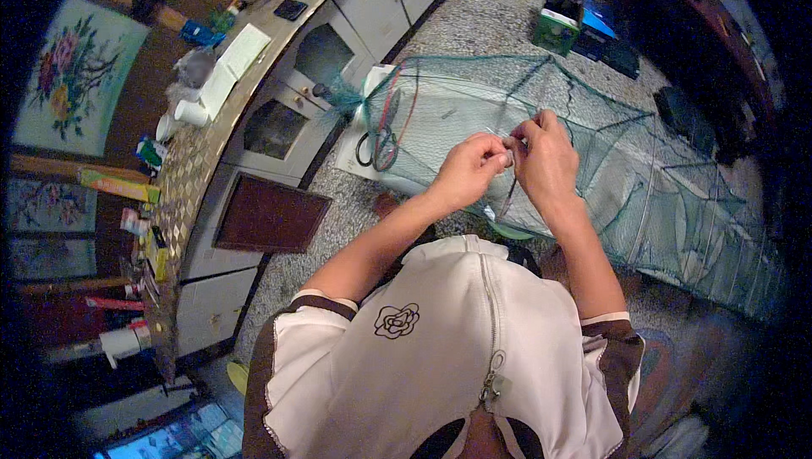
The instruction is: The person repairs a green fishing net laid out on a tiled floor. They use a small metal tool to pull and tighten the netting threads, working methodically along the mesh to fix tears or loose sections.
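Observation:
A long green mesh net trap (474, 87) with thin frame ribs stretches in front of me and off to the right. Over its near part, my left hand (472, 170) and my right hand (545, 159) meet with fingertips pinched close together. What the left fingers hold is too small to make out. From below the right fingers hangs a thin dark strip (508, 202), and I cannot tell whether it belongs to the net. Black loops like scissor handles (386, 148) and reddish cords (395, 106) lie at the net's left end, where the mesh is gathered into a bunch.
A long counter (193, 159) with grey cabinets runs along the left, bearing papers, white cups (191, 113) and a phone (290, 9). A dark red panel (272, 213) leans against the cabinets. Boxes (558, 21) stand on the speckled floor at the far right.

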### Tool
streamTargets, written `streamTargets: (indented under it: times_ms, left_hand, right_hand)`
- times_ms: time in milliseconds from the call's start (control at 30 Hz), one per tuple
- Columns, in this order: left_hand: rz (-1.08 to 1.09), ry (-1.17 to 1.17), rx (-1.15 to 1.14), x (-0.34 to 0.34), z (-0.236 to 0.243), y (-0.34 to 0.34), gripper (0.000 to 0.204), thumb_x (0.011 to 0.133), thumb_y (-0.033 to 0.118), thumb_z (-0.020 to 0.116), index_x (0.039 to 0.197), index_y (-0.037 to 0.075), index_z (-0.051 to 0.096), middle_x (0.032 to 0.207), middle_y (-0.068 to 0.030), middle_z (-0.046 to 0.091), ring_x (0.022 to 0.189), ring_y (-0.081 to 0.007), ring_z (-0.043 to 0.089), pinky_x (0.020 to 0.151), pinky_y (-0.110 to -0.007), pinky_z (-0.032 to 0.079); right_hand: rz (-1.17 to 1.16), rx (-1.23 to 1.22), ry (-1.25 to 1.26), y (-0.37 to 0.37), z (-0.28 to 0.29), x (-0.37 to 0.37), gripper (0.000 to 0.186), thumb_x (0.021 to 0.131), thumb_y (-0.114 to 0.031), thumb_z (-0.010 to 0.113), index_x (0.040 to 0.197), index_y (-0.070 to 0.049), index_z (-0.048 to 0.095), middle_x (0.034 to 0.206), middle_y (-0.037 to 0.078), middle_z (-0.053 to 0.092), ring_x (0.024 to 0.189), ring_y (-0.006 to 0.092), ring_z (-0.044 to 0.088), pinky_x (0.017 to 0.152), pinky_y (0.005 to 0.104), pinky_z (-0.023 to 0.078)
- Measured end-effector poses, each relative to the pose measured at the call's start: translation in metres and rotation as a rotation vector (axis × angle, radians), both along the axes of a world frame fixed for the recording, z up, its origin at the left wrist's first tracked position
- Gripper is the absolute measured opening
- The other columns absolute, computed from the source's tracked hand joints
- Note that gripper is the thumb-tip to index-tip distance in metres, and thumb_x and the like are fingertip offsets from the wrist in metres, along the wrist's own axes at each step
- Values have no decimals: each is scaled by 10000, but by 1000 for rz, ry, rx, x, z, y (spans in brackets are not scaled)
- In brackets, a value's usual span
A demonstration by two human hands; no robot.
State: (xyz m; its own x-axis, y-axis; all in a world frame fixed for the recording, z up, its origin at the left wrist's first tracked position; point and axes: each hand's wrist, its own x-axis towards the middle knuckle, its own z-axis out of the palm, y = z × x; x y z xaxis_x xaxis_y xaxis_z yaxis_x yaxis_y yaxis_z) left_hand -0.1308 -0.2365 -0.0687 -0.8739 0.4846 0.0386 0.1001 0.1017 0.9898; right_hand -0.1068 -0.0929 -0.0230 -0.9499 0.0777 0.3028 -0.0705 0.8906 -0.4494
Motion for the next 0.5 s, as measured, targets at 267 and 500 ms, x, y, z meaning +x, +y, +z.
streamTargets:
  times_ms: [267,500]
  left_hand:
    - [22,231,-234,2,4,1,217,807,56,553,1019,13,549,1021,-170,572,937,-277,574,804,-361,458]
    - [43,396,-103,3,-20,24,378,790,61,547,1156,9,464,1115,-174,497,881,-322,569,750,-372,476]
  right_hand:
    - [211,-312,201,-28,6,-27,133,781,-164,631,805,-47,574,806,125,539,812,318,545,678,408,451]
    - [482,-1012,300,-35,79,8,53,902,-74,490,922,-25,491,738,67,532,630,138,563,607,257,458]
